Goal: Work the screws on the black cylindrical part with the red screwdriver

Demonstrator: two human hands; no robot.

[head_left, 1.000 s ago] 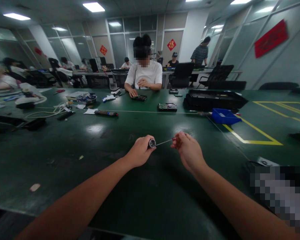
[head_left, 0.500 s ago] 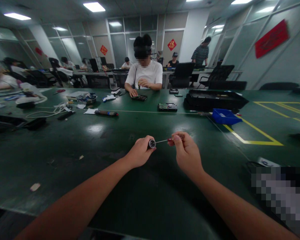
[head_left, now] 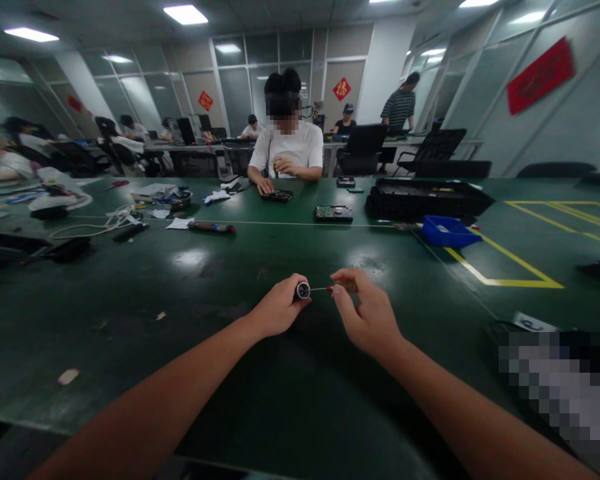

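Observation:
My left hand [head_left: 279,308] is wrapped around a short dark cylinder [head_left: 303,291] with a silver ring at its end, which faces toward me; it may be a flashlight body, but I cannot be sure. A screwdriver [head_left: 331,289] with a reddish handle lies roughly level, its thin metal shaft reaching the cylinder's ringed end. How far the tip goes inside is hidden. Around the handle are the fingers of my right hand [head_left: 369,312], with thumb and forefinger held loosely on it. Both hands are above the green table [head_left: 290,407].
Across the table a person in a white shirt [head_left: 307,143] touches a hard drive [head_left: 279,195]. Another hard drive [head_left: 334,213] lies nearer. A pen-like electric screwdriver [head_left: 211,227] is at left. A black tray [head_left: 430,200] and a blue bin [head_left: 450,232] stand at right.
My right hand has come closer to my left, and less of the screwdriver's shaft shows between them. The right fingers have loosened somewhat on the handle. My left hand has barely moved.

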